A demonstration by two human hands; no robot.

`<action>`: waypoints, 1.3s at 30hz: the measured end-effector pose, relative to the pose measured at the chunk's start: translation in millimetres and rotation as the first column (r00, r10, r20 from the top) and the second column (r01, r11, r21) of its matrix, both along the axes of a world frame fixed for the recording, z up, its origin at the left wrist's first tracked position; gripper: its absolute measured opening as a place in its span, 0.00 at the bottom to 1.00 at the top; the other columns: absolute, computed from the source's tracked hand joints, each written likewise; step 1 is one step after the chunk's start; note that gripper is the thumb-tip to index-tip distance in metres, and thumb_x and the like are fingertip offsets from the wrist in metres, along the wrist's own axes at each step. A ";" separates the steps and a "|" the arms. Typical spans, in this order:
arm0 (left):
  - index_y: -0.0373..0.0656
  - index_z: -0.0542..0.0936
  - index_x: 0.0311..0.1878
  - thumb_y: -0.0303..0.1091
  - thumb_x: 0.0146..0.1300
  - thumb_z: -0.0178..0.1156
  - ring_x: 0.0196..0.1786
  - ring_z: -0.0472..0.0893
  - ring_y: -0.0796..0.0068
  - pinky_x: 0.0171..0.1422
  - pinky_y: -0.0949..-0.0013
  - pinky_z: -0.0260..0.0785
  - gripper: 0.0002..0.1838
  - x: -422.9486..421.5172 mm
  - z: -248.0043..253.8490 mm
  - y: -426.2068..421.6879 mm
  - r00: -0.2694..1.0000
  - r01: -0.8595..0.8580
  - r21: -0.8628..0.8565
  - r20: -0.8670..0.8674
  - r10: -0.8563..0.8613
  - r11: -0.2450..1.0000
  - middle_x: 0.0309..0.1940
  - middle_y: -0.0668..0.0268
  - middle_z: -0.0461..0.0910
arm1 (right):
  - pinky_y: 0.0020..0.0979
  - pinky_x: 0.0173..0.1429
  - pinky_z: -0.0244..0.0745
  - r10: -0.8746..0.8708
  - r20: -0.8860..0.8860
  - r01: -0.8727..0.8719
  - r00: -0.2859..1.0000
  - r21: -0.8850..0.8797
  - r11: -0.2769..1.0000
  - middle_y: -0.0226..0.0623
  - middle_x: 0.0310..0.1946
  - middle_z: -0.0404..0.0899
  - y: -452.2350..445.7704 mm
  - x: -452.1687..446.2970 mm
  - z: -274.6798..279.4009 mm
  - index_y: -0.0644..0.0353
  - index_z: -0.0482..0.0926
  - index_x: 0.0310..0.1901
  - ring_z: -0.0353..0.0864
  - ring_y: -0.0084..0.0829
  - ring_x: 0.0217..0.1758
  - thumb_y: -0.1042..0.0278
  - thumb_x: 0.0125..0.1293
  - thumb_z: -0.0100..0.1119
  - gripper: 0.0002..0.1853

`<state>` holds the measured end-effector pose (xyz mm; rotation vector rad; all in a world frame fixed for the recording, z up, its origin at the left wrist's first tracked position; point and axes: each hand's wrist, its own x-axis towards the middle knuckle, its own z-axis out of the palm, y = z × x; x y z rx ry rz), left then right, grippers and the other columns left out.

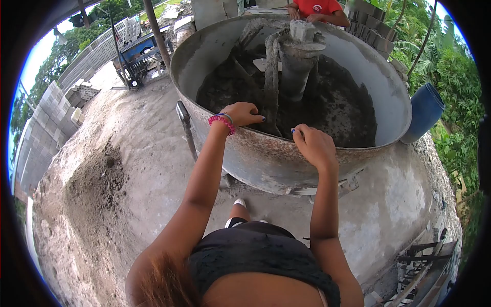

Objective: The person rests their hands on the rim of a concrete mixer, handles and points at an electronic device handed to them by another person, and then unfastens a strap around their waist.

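A large round metal mixing pan [255, 143] stands before me, its outside rusty and its inner wall grey. Dark wet cement mix [342, 102] covers its floor around a crusted central post [296, 71]. A mortar-caked mixer arm [271, 82] reaches down into the mix. My left hand [244, 113], with a pink coil bracelet [222, 122] at the wrist, is over the near rim, fingers loosely bent and holding nothing visible. To its right, my right hand [315, 146] is at the same rim, fingers loosely curled and apart, with nothing visible in them.
Across the pan, a person in a red shirt [318, 7] has both hands near the far rim. A metal lever [185, 125] rises at the pan's left side. A blue barrel [425, 112] stands right, concrete blocks [48, 120] left, and scrap pieces [424, 271] lie lower right.
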<state>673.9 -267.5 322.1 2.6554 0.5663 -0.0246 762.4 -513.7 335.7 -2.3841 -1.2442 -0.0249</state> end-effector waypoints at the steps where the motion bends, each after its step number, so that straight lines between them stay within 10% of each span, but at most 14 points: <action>1: 0.44 0.79 0.50 0.61 0.54 0.57 0.52 0.78 0.60 0.57 0.62 0.68 0.31 -0.7 1.3 -1.0 1.000 -0.006 -0.004 -0.005 0.006 1.000 0.48 0.58 0.80 | 0.40 0.42 0.74 0.000 0.001 0.000 1.000 0.001 1.000 0.44 0.30 0.82 -0.2 -0.7 0.8 0.58 0.80 0.43 0.81 0.42 0.37 0.53 0.67 0.46 0.18; 14: 0.41 0.80 0.47 0.57 0.56 0.59 0.48 0.79 0.61 0.53 0.65 0.69 0.28 -3.7 4.4 -5.1 0.999 0.000 0.010 0.053 -0.001 1.000 0.44 0.56 0.81 | 0.38 0.38 0.73 -0.001 -0.016 0.002 1.000 0.025 1.000 0.39 0.22 0.81 -0.6 -0.9 1.1 0.50 0.83 0.41 0.81 0.41 0.30 0.51 0.67 0.44 0.18; 26: 0.43 0.85 0.39 0.60 0.50 0.60 0.42 0.83 0.64 0.47 0.63 0.73 0.27 -0.5 3.9 -9.4 0.994 -0.087 0.016 -0.058 0.088 0.996 0.35 0.61 0.84 | 0.41 0.54 0.68 0.019 0.061 -0.010 0.998 -0.149 0.989 0.43 0.44 0.81 1.9 -3.6 5.7 0.54 0.80 0.50 0.77 0.45 0.49 0.48 0.70 0.34 0.25; 39: 0.42 0.84 0.40 0.58 0.52 0.60 0.40 0.83 0.65 0.46 0.64 0.74 0.27 5.7 -2.0 -4.6 0.995 -0.090 -0.140 -0.057 0.083 0.986 0.35 0.61 0.84 | 0.40 0.54 0.69 0.008 0.088 0.008 0.996 -0.177 0.984 0.44 0.45 0.81 2.7 -4.0 0.7 0.57 0.81 0.49 0.78 0.45 0.51 0.49 0.72 0.32 0.27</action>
